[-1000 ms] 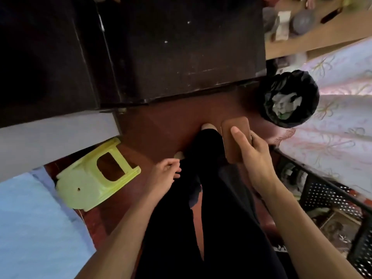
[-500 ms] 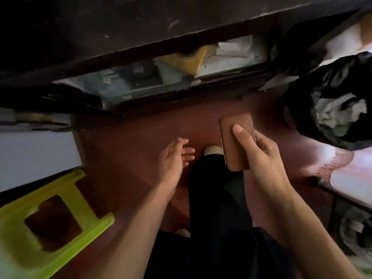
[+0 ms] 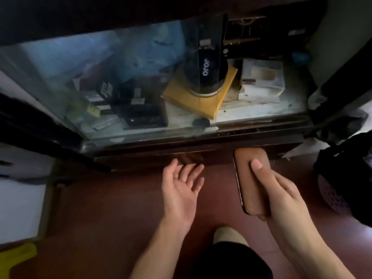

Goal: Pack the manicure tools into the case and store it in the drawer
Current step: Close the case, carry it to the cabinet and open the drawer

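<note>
Now, case [image 3: 244,178] in right hand [image 3: 281,198] grip, near the open drawer [image 3: 201,146] edge.

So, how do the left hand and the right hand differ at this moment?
The left hand is empty, while the right hand holds the brown case. The left hand's fingers are spread, palm showing; the right hand's thumb lies across the case. Both are held before the open drawer.
</note>
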The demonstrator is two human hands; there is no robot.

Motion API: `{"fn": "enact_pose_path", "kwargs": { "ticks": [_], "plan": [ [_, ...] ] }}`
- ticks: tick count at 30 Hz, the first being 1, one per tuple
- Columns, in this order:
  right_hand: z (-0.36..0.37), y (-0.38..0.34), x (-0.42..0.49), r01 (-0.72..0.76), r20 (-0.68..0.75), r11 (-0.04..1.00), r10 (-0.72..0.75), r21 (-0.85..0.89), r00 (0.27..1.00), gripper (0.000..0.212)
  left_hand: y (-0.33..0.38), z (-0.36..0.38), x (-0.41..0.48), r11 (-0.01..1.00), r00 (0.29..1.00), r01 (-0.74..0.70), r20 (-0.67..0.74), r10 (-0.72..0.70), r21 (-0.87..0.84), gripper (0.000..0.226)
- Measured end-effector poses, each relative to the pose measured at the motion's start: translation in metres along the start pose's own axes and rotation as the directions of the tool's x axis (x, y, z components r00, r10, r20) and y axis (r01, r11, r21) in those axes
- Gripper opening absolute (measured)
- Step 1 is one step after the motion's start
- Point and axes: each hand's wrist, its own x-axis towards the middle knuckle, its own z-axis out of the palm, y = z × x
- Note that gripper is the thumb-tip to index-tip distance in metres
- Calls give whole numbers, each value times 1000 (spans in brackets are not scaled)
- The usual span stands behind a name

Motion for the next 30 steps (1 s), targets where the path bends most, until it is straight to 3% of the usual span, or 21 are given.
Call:
{"fn": "enact_pose_path", "kwargs": {
  "ticks": [5,8,16,30],
  "plan": [
    [6,20,1,-40,-127,998,48,58,991,31,-4,-10,6,991,998,19,65,-11,-130,115],
    [12,20,-8,-39,-143,998,45,47,989,25,4,-6,9,982,997,12,76,2,-188,132],
    [2,25,-20,-37,-121,998,31,-52,992,35,6,-4,5,978,995,-2,93,22,-207,141],
    [-18,30,-35,-34,-147,998,41,49,988,45,5,-3,-4,990,995,-23,88,35,-138,144]
  ]
}}
